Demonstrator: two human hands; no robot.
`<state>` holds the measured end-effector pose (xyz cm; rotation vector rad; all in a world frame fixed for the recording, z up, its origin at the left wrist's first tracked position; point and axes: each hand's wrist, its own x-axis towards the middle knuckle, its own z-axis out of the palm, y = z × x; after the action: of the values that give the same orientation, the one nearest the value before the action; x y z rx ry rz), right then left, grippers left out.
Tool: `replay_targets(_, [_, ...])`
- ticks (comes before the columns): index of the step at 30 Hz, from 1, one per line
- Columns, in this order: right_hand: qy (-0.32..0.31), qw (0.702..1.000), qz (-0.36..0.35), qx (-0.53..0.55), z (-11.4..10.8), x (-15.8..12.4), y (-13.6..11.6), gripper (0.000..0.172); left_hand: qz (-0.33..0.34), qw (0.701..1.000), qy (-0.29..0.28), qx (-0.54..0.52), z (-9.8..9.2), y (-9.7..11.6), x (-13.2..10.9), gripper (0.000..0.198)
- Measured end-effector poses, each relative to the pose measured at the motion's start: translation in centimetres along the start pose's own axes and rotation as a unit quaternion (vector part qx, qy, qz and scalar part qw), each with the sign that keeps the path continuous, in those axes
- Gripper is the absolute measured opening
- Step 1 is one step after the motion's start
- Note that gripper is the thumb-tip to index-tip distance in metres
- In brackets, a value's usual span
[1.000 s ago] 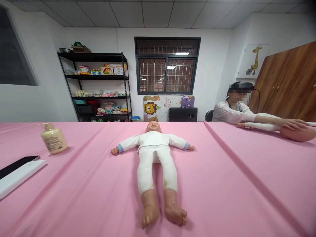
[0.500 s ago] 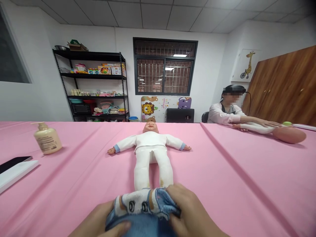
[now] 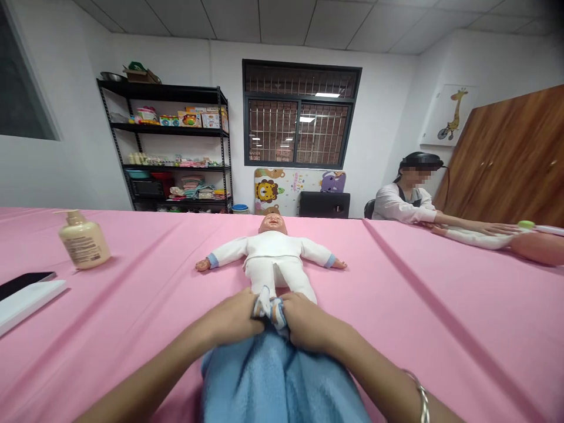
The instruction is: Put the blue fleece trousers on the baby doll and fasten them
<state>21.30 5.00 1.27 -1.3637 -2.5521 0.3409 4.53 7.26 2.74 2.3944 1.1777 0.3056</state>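
A baby doll (image 3: 272, 249) in a white suit lies on its back on the pink table cover (image 3: 440, 317), head away from me, arms spread. A blue fleece garment (image 3: 277, 379) covers its legs. My left hand (image 3: 233, 320) and my right hand (image 3: 308, 323) are both closed on the garment's bunched upper edge (image 3: 269, 306), side by side at the doll's thighs. The doll's feet are hidden under the cloth.
A cream pump bottle (image 3: 83, 241) stands at the left. A black phone (image 3: 24, 281) lies on a white box (image 3: 26, 302) at the left edge. At the far right another person (image 3: 412, 197) handles a second doll (image 3: 506, 241). Shelves stand behind.
Both my hands came into view holding the blue garment and have drawn it from the doll's feet up over its legs to the thighs.
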Motion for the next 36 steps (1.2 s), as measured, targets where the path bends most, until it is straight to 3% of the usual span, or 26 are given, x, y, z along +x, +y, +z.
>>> replay_targets(3, [-0.051, 0.998, 0.043, 0.015, -0.4, 1.7, 1.2, 0.020, -0.001, 0.998, -0.055, 0.000, -1.1, -1.5, 2.2, 0.002])
replay_targets(5, [-0.052, 0.996, 0.040, 0.054, -0.2, 2.4, 2.0, 0.019, -0.004, 0.998, -0.054, -0.028, -1.2, -2.5, 3.0, 0.003])
replay_targets(9, [-0.020, 0.992, 0.019, 0.127, 0.7, 2.5, 3.2, 0.020, 0.029, 0.992, 0.055, -0.107, 0.2, -3.9, 3.3, 0.007])
replay_targets(13, [0.011, 0.974, 0.016, 0.227, 1.0, 1.8, 3.9, 0.028, 0.033, 0.972, 0.161, -0.170, 2.0, -3.9, 3.0, 0.007])
replay_targets(17, [0.041, 0.934, 0.006, 0.354, 0.6, 1.4, 3.8, 0.041, 0.027, 0.934, 0.247, -0.255, 2.4, -3.5, 3.2, 0.018])
replay_targets(21, [0.092, 0.871, -0.027, 0.481, 0.1, 1.5, 3.0, 0.049, 0.023, 0.895, 0.320, -0.311, 1.8, -3.1, 3.4, 0.030])
replay_targets(25, [0.112, 0.801, 0.007, 0.587, 0.3, 1.5, 3.0, 0.053, 0.009, 0.887, 0.249, -0.389, 0.4, -3.4, 3.4, 0.045])
replay_targets(31, [0.134, 0.694, 0.072, 0.704, 0.9, 1.8, 3.3, 0.057, 0.010, 0.877, 0.023, -0.479, -1.6, -5.4, 2.7, 0.067])
replay_targets(33, [0.143, 0.678, 0.077, 0.717, 1.1, 2.0, 3.3, 0.055, 0.016, 0.876, -0.046, -0.480, -2.0, -5.9, 2.4, 0.067])
replay_targets(36, [0.155, 0.681, 0.089, 0.710, 1.2, 2.1, 3.4, 0.048, 0.019, 0.871, -0.119, -0.476, -1.8, -6.1, 2.1, 0.065])
